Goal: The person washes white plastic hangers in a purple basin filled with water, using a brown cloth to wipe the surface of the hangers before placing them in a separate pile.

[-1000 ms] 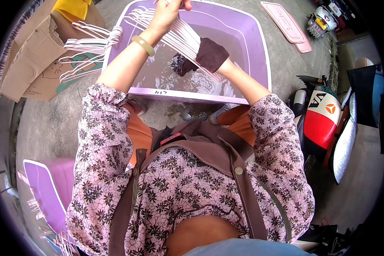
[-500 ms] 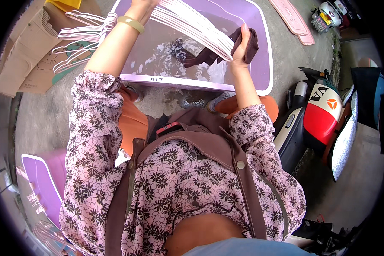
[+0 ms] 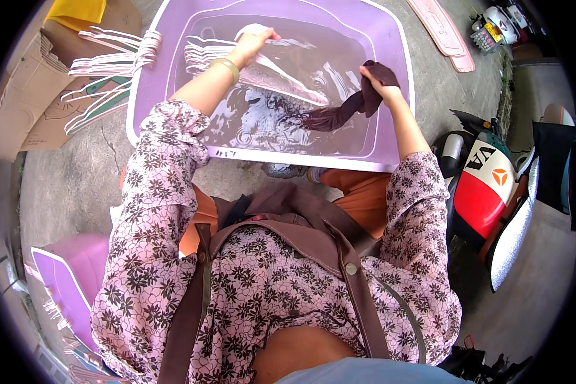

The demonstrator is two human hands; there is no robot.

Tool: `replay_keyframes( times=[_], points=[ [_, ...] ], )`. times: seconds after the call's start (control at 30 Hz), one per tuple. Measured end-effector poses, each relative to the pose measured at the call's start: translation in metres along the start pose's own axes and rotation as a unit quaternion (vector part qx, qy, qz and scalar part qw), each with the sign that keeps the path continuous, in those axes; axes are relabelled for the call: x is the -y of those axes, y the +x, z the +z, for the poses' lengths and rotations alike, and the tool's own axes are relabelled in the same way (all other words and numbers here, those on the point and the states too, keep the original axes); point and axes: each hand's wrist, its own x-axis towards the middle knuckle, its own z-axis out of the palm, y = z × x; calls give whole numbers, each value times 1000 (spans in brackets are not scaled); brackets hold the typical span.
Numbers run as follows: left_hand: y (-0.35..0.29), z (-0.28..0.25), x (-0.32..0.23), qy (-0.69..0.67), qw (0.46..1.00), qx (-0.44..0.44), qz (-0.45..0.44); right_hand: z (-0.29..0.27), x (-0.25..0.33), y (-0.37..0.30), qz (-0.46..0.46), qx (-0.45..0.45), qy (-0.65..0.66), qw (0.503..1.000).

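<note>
A large purple tub [image 3: 390, 45] with a white rim holds murky water in front of me. My left hand [image 3: 255, 46] is closed on a bundle of white hangers [image 3: 288, 80], which lies low in the tub, partly under the water. The hooks of that bundle fan out left of my wrist. My right hand [image 3: 383, 83] grips a dark brown cloth [image 3: 368, 96] near the tub's right wall. The cloth's lower end trails leftward into the water.
More white hangers [image 3: 102, 64] hang over the tub's left rim, beside cardboard [image 3: 25, 96] and a yellow item [image 3: 77, 13]. A second purple tub [image 3: 64, 275] stands at lower left. A red and white scooter [image 3: 480, 192] is at right, pink boards [image 3: 438, 29] at far right.
My left hand has lowered the hangers from above the tub into the water. My right hand, still holding the cloth, has moved right and down, away from the hangers' ends.
</note>
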Motion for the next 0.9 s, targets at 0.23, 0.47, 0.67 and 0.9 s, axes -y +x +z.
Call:
replay_keyframes(
  times=[0.23, 0.47, 0.67, 0.9],
  points=[
    [7, 56, 88, 481, 851, 1, -211, 137, -4, 5, 135, 409, -305, 849],
    [-28, 35, 87, 573, 717, 285, -276, 187, -8, -16, 101, 499, -394, 765],
    [-26, 9, 115, 536, 765, 306, -183, 152, 27, -10, -16, 508, -331, 795],
    [-47, -16, 12, 156, 957, 157, -187, 145, 11, -3, -170, 385, -228, 878]
  ],
)
